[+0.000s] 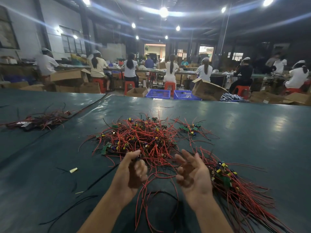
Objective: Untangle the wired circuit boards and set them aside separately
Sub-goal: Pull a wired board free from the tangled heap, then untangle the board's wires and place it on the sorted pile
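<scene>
Here, both hands hang over a dark green counter [252,125], just on the near side of a big tangled pile [144,138] of small circuit boards with red wires. The left hand [133,172] has its fingers curled, and its grip pinches a few wires [151,175] at the pile's near edge. The fingers are blurred, so the exact hold is hard to read. Red and black strands loop down from that hand onto the counter between the forearms.

The right hand [193,172] is spread and loosely bent, palm turned toward the left hand, its grip holding nothing.

Just to the right of that hand lies a separate bundle [235,182] of boards, with its red wires running roughly side by side toward the near right corner. A small cluster [190,129] of boards sits apart at the pile's far right. Another heap [40,120] lies well away at the far left.

A pale scrap [73,170] and stray black wires [67,209] lie on the near left of the counter. Beyond the far edge are blue baskets [158,94] and a cardboard box [207,90] — and a row of seated workers facing away.
</scene>
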Motion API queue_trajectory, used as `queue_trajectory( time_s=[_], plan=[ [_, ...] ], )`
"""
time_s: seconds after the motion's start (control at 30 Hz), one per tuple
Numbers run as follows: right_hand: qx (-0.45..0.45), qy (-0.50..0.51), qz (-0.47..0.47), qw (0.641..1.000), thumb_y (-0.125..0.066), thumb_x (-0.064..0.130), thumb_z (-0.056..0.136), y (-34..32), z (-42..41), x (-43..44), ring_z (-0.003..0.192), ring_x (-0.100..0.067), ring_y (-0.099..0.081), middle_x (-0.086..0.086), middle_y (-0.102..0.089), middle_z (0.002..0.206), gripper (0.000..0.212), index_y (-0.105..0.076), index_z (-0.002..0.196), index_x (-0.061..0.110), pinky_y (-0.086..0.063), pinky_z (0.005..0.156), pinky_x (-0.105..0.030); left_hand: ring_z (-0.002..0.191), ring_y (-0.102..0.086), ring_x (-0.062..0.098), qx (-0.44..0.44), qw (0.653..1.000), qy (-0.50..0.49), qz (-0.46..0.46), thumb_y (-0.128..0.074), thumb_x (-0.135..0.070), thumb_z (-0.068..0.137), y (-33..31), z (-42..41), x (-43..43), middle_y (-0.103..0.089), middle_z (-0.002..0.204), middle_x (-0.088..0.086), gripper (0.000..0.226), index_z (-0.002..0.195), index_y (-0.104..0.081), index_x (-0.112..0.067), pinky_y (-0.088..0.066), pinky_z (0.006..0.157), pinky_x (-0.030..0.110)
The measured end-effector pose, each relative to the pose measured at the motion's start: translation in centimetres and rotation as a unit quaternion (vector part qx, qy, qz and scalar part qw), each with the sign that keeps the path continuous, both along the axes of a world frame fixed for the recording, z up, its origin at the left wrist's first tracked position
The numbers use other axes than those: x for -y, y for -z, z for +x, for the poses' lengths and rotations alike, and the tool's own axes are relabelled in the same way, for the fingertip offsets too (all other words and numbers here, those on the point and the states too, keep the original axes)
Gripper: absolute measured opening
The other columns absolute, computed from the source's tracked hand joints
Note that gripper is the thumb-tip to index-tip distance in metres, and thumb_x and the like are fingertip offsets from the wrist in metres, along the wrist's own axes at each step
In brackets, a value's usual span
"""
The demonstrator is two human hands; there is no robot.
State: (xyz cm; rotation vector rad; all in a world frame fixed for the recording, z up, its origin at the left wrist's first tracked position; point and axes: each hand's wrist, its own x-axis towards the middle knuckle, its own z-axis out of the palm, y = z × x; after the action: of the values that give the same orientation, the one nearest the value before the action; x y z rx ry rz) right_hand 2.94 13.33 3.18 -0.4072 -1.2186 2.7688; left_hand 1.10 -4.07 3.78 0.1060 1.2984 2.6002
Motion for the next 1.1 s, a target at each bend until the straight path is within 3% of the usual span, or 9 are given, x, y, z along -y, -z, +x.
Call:
queue_trajectory(
  time_s=[0.1, 0.27, 0.4, 0.57, 0.67, 0.8, 0.93, 1.03, 1.1],
  plan=[
    [0.005, -0.101, 0.048, 0.994, -0.055, 0.043, 0.091, -0.1, 0.2, 1.5, 0.039, -0.006, -0.047, -0.001, -0.065, 0.062, 0.037, -0.072, 0.106, 0.013, -0.035, 0.036, -0.017, 0.035, -0.026, 0.010, -0.015, 0.994, 0.101, -0.048, -0.073, -0.028, 0.067, 0.1, 0.7, -0.7, -0.028, 0.038, -0.003, 0.043, 0.044, -0.038, -0.019, -0.026, 0.037, 0.021],
    [-0.074, -0.161, 0.218, 0.960, -0.068, 0.054, 0.071, 0.1, 0.8, 3.2, 0.051, -0.016, -0.040, -0.004, -0.048, 0.058, 0.049, -0.078, 0.091, 0.011, -0.031, 0.050, -0.024, 0.031, -0.022, 0.005, -0.032, 0.955, 0.228, -0.188, -0.069, -0.028, 0.057, 0.0, 1.6, -0.8, -0.025, 0.038, -0.008, 0.018, 0.052, -0.056, -0.016, -0.019, 0.036, 0.017],
    [-0.085, -0.182, 0.278, 0.939, -0.072, 0.045, 0.069, 0.0, 1.2, 3.7, 0.067, -0.016, -0.064, -0.009, -0.069, 0.074, 0.036, -0.079, 0.077, 0.011, -0.050, 0.060, -0.025, 0.034, -0.025, 0.006, -0.031, 0.927, 0.246, -0.281, -0.065, -0.018, 0.064, 0.4, 1.9, -1.2, -0.028, 0.045, -0.004, 0.018, 0.063, -0.047, -0.013, -0.021, 0.035, 0.016],
    [-0.034, -0.109, 0.156, 0.981, -0.074, 0.028, 0.066, 0.0, 0.8, 3.0, 0.055, -0.017, -0.048, -0.005, -0.053, 0.060, 0.017, -0.079, 0.075, 0.014, -0.046, 0.052, -0.025, 0.037, -0.024, 0.006, -0.061, 0.940, 0.209, -0.263, -0.072, -0.026, 0.067, 0.0, 1.6, -1.2, -0.029, 0.047, -0.004, 0.024, 0.054, -0.053, -0.019, -0.021, 0.037, 0.016],
    [-0.035, -0.092, 0.093, 0.991, -0.076, 0.021, 0.062, -0.4, 0.9, 2.7, 0.045, -0.012, -0.057, -0.004, -0.064, 0.062, 0.010, -0.078, 0.068, 0.015, -0.048, 0.043, -0.020, 0.038, -0.023, 0.007, -0.031, 0.960, 0.179, -0.212, -0.069, -0.035, 0.065, -0.3, 1.3, -1.2, -0.029, 0.048, -0.003, 0.026, 0.066, -0.052, -0.014, -0.021, 0.037, 0.016],
    [-0.044, -0.107, 0.072, 0.991, -0.075, 0.020, 0.071, -0.6, 1.1, 2.6, 0.056, -0.020, -0.068, -0.012, -0.073, 0.076, 0.014, -0.080, 0.079, 0.010, -0.055, 0.051, -0.028, 0.031, -0.032, 0.009, 0.023, 0.973, 0.197, -0.119, -0.054, -0.039, 0.073, -0.3, 0.6, -1.6, -0.034, 0.041, 0.000, 0.037, 0.085, -0.059, -0.004, -0.028, 0.034, 0.018],
    [-0.048, -0.061, 0.016, 0.997, -0.075, 0.015, 0.072, -0.5, 0.9, 2.2, 0.060, -0.018, -0.068, -0.012, -0.074, 0.082, 0.014, -0.080, 0.083, 0.008, -0.056, 0.052, -0.026, 0.044, -0.042, 0.015, 0.005, 0.983, 0.185, -0.001, -0.064, -0.034, 0.070, 0.1, 1.0, -1.3, -0.047, 0.057, 0.005, 0.023, 0.067, -0.058, -0.012, -0.034, 0.041, 0.023],
    [-0.049, -0.034, 0.003, 0.998, -0.077, 0.014, 0.069, -0.4, 0.9, 2.1, 0.066, -0.020, -0.069, -0.013, -0.074, 0.086, 0.012, -0.080, 0.080, 0.010, -0.058, 0.055, -0.027, 0.049, -0.045, 0.013, -0.050, 0.986, 0.145, -0.067, -0.066, -0.012, 0.062, 0.9, 1.2, -1.7, -0.053, 0.065, 0.005, 0.018, 0.078, -0.059, -0.012, -0.034, 0.046, 0.021],
    [-0.049, -0.045, 0.028, 0.997, -0.079, 0.017, 0.069, -0.5, 1.2, 2.4, 0.061, -0.024, -0.069, -0.016, -0.074, 0.082, 0.009, -0.080, 0.076, 0.011, -0.058, 0.052, -0.030, 0.054, -0.053, 0.012, -0.121, 0.977, 0.100, -0.143, -0.071, -0.024, 0.067, 1.1, 1.4, -2.1, -0.059, 0.067, 0.004, 0.019, 0.082, -0.064, -0.014, -0.042, 0.054, 0.021]
  ],
)
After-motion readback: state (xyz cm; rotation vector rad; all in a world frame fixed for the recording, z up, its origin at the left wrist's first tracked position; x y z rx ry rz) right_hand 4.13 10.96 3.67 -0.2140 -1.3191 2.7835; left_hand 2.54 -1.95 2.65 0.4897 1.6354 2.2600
